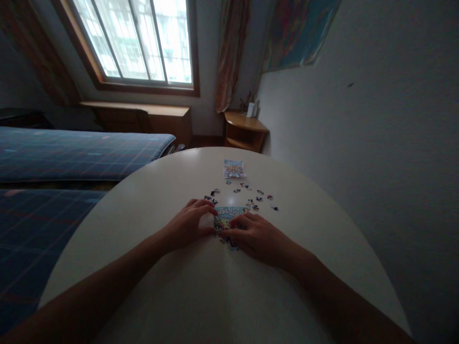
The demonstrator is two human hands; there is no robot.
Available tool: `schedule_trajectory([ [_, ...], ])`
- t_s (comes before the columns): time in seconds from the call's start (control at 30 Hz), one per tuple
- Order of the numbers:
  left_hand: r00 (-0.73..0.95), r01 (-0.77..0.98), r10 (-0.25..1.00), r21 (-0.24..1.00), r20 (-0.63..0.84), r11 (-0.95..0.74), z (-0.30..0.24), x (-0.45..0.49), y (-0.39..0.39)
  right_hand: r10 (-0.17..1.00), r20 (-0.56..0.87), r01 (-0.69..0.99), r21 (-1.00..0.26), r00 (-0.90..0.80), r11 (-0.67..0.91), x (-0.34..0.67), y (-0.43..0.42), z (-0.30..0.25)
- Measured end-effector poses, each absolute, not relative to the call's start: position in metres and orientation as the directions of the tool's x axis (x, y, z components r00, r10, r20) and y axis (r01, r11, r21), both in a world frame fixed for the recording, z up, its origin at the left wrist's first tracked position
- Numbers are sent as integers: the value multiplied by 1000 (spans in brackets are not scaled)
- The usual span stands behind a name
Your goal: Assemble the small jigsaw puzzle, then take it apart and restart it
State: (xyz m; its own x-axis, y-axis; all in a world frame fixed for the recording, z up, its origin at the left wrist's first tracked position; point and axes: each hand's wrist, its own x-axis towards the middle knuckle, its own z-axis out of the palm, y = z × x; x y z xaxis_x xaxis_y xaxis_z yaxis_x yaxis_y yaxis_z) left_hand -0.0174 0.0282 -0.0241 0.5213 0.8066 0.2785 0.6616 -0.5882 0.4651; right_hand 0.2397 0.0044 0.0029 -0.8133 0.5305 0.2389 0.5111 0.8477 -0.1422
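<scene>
- Clock directions run from the partly assembled, blue-and-yellow jigsaw [228,211], right in front of you on the round, glossy white table [304,224].
- Your left hand [191,220] is at 9 o'clock, thumb and fingers spread along the jigsaw's edge.
- Your right hand [253,234], at 4 o'clock, bends over the jigsaw, hiding its near corner; whether it pinches anything, I cannot tell.
- Small, multicoloured loose pieces [259,198] arc from 10 to 2 o'clock; others lie at 6.
- At 12, a flat, printed, rectangular packet or sheet [234,169]; any contents are hidden.
- Farther off, near 12, a brown wooden corner cabinet [247,121] bears a white, upright box [250,110].
</scene>
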Motion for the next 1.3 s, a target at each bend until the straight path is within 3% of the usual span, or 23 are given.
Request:
schedule_trajectory([
  [0.2, 490, 679, 813, 447, 314, -582, -20, -27, 38, 532, 257, 492, -205, -807, 846, 240, 5, 1],
  [0.33, 345, 811, 854, 335, 390, -481, -24, -49, 58, 604, 298, 535, -284, -740, 796, 255, 18, 1],
  [0.43, 278, 873, 874, 274, 398, -403, -35, -62, 72, 735, 350, 674, -300, -580, 675, 284, 38, 0],
  [0.57, 281, 875, 895, 290, 348, -388, -47, -66, 81, 868, 396, 850, -303, -299, 431, 334, 68, -12],
  [0.77, 294, 867, 902, 308, 317, -391, -49, -65, 81, 888, 459, 933, -308, -25, 186, 374, 92, -48],
  [1.3, 298, 870, 909, 308, 292, -385, -49, -65, 79, 899, 437, 939, -314, 10, 142, 377, 96, -58],
])
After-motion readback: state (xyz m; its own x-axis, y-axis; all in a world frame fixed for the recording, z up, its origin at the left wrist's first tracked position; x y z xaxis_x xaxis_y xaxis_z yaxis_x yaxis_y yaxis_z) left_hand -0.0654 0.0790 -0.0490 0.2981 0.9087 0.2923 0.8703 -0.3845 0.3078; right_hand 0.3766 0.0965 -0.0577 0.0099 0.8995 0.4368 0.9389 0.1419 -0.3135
